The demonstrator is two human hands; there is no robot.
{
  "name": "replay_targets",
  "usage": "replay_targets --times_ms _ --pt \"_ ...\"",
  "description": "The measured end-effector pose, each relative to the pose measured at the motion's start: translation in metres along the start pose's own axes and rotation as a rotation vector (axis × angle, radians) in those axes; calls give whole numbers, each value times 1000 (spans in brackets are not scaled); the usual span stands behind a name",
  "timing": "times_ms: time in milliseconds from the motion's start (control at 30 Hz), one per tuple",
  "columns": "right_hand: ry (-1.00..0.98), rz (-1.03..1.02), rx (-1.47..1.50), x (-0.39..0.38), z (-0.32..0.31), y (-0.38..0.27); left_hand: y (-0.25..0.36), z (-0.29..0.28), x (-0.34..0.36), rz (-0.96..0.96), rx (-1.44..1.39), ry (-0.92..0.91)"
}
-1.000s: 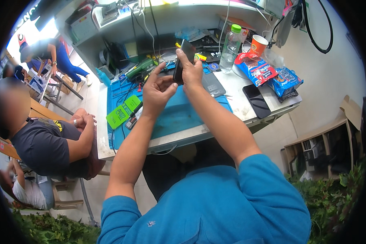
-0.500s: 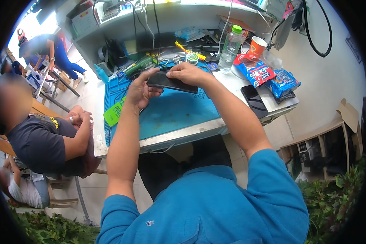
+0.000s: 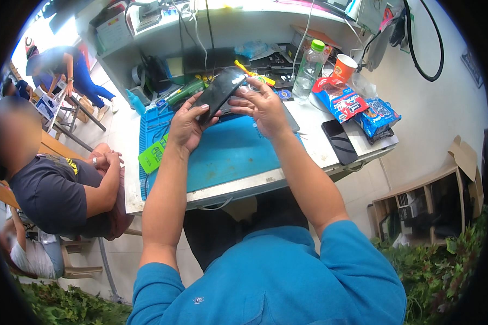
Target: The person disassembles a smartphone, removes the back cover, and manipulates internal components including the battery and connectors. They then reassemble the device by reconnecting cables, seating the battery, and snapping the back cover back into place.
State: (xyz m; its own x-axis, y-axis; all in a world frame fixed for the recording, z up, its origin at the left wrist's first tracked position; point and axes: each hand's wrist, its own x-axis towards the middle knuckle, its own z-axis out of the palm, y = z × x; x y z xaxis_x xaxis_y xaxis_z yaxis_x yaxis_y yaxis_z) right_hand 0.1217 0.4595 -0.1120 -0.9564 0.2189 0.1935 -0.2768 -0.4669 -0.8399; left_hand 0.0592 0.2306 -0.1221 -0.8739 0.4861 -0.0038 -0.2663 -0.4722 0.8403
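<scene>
Above the blue work mat, my left hand is closed around a dark smartphone, thumb along its lower edge. The phone is tilted, its far end pointing up and to the right, and light glints off its glossy face. My right hand is beside the phone's right side, fingers bent and apart, with nothing visible in them. Its fingertips come close to the phone; whether they touch it I cannot tell. Behind the right wrist, a flat grey piece lies on the mat, partly hidden.
A lime-green card lies at the mat's left. To the right are a clear bottle, an orange cup, snack packets and another black phone. Tools and cables crowd the back. A seated person is at my left.
The phone has turned from lying nearly level to slanting up toward the right. My right hand has let go of it and moved slightly right, its fingers spreading. The grey piece has come into view.
</scene>
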Motion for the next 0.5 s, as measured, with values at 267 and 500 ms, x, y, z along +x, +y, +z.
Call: replay_targets --times_ms 267,500 --pt "11 -70 -58 7 0 1 0 3 0 -77 345 -65" --pt "-45 144 -134 -5 -1 -5 -9 21 -7 67 397 -103"
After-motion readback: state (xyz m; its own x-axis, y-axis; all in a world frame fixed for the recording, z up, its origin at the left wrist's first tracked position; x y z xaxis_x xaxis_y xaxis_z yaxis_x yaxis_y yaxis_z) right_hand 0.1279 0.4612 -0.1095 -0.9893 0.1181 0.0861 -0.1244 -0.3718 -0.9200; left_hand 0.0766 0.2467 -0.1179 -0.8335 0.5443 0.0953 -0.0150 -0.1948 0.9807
